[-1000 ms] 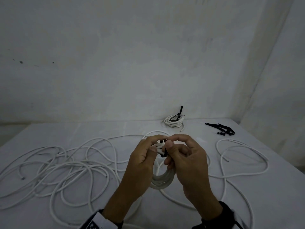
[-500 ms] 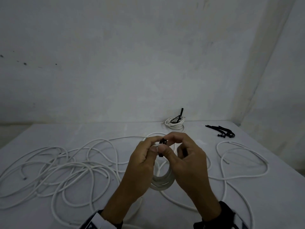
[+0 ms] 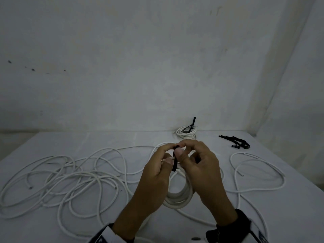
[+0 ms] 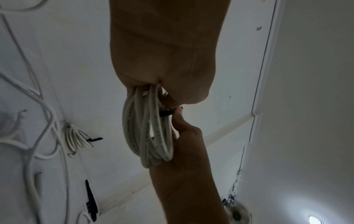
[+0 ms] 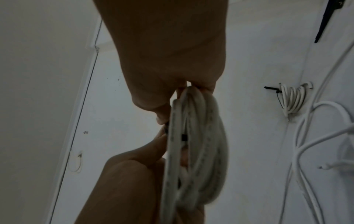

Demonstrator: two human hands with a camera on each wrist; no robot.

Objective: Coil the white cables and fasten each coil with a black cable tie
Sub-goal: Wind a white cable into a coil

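Both hands point(image 3: 177, 165) pinching black cable tie point(image 3: 174, 161) over held coil point(image 3: 178, 197); risking tie tail slipping free, loops springing loose between them.

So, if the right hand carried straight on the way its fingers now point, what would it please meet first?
Probably the left hand: the right hand points leftward at it, the two already meeting over the black cable tie at the coil. Depth is unclear.

White left cuff point(image 3: 105, 234), black right wristband point(image 3: 233, 225).
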